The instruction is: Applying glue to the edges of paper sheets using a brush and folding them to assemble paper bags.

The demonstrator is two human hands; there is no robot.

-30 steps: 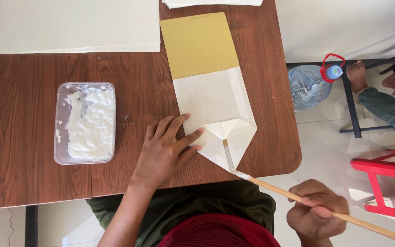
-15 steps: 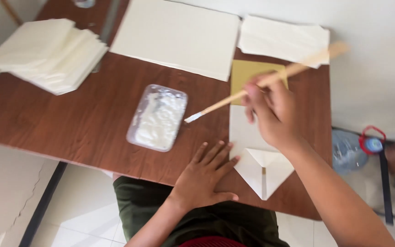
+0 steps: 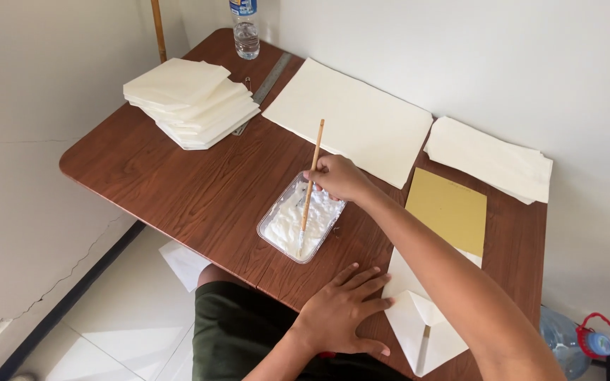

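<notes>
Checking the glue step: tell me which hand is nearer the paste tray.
Right. The right hand is over the tray's far edge, dipping the brush into the paste. The left hand lies flat on the table nearer the person, beside the folded paper.

A glossy wood-grain table (image 3: 199,190) is seen; white paste sits in a clear plastic tray (image 3: 302,226), stirred by a thin wooden-handled brush (image 3: 312,176) (smooth); matt cream paper sheets (image 3: 347,120) are laid about.

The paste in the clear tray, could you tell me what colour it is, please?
White; the paste shows best in the head view.
</notes>
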